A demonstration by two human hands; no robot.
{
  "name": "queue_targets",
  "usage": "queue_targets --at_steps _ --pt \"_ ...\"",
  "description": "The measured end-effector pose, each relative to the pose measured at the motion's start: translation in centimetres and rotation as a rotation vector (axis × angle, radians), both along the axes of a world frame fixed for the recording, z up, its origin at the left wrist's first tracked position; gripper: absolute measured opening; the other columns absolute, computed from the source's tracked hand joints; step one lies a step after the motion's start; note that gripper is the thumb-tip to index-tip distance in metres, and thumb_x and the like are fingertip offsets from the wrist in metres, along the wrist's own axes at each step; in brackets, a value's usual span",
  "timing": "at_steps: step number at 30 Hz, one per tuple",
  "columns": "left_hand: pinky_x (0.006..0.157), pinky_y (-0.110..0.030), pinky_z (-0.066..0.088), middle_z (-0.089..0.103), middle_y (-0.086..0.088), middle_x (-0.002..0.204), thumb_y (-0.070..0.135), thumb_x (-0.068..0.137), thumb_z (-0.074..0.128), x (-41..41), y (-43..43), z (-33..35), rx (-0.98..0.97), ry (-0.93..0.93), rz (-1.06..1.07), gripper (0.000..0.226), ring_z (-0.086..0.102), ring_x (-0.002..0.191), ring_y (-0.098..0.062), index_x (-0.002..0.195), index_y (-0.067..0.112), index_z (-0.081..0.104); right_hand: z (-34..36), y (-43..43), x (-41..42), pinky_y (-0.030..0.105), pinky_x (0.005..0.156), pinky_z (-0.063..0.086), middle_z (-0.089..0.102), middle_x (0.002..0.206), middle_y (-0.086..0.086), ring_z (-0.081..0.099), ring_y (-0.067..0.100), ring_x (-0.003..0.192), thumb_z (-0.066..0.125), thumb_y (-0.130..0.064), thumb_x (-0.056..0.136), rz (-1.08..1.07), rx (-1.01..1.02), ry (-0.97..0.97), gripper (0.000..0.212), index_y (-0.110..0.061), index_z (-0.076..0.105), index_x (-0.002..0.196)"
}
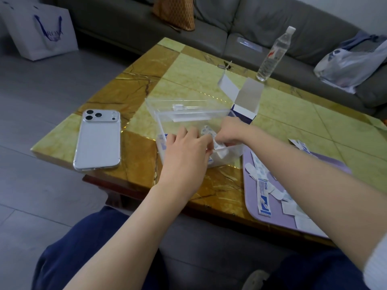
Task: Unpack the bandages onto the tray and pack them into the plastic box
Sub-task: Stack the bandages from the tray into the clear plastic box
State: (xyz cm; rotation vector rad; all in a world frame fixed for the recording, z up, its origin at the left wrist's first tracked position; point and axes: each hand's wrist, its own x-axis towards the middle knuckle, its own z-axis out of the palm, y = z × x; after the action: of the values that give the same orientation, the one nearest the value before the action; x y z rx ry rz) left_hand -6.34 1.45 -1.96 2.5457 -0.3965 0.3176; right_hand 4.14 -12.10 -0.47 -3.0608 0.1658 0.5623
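Observation:
A clear plastic box (167,119) with its lid (184,103) tipped back stands mid-table. Both hands reach into it. My left hand (186,149) covers the box's near left part, fingers curled toward wrapped bandages (207,131) inside. My right hand (230,131) comes in from the right and pinches bandages at the box's middle. A lilac tray (251,197) to the right carries several more bandages, one long blue-and-white wrapper (263,197) among them. The opened bandage carton (247,101) stands behind the box.
A phone (98,139) lies face down at the table's left. A water bottle (272,55) stands at the far edge. A grey sofa (251,28) holds a plastic bag (351,65); a white shopping bag (41,32) sits on the floor at the back left.

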Motion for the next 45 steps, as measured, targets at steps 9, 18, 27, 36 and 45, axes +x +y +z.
queue_targets --at_steps 9,18,27,36,45 --pt "0.086 -0.029 0.022 0.05 0.004 0.102 0.03 0.097 0.045 -0.1 -0.1 0.0 -0.021 -0.003 0.032 0.017 0.039 0.099 -0.018 0.107 0.028 0.058 -1.1 -0.5 0.9 0.025 0.05 0.033 0.045 0.069 0.008 0.044 0.02 0.061 0.06 -0.01 0.082 0.044 -0.039 0.113 0.027 -0.01 0.043 0.062" --pt "0.087 -0.028 0.023 0.052 0.006 0.102 0.032 0.096 0.047 0.0 -0.1 -0.1 -0.056 0.015 0.039 0.017 0.042 0.1 -0.016 0.106 0.03 0.06 -1.7 -0.7 1.3 0.025 0.046 0.03 0.037 0.062 0.004 0.037 0.018 0.055 0.07 -0.029 0.08 0.048 -0.031 0.112 0.043 -0.012 0.036 0.059" --pt "0.086 -0.028 0.023 0.053 0.006 0.101 0.032 0.095 0.049 0.0 -0.1 -0.1 -0.069 0.012 0.037 0.016 0.042 0.1 -0.017 0.104 0.029 0.061 -1.8 -0.5 1.2 0.026 0.046 0.033 0.045 0.064 0.006 0.043 0.018 0.054 0.064 -0.012 0.08 0.009 0.031 0.069 0.032 -0.011 0.042 0.057" --pt "0.088 -0.029 0.023 0.052 0.006 0.1 0.03 0.096 0.048 -0.1 -0.1 -0.2 -0.071 0.006 0.036 0.015 0.042 0.1 -0.018 0.104 0.027 0.06 0.4 -0.8 0.2 0.037 0.078 0.055 0.07 0.093 0.019 0.066 0.032 0.09 0.049 -0.003 0.081 0.094 0.106 -0.17 0.023 0.003 0.069 0.091" --pt "0.079 -0.029 0.026 0.054 -0.004 0.097 0.014 0.09 0.056 -0.5 -3.5 -0.6 -0.097 -0.133 -0.033 0.013 0.045 0.094 -0.025 0.102 0.014 0.06 2.4 -4.8 -6.2 0.032 0.065 0.049 0.064 0.087 -0.003 0.057 0.016 0.084 0.051 -0.019 0.091 0.291 0.254 -0.899 0.016 -0.017 0.061 0.104"
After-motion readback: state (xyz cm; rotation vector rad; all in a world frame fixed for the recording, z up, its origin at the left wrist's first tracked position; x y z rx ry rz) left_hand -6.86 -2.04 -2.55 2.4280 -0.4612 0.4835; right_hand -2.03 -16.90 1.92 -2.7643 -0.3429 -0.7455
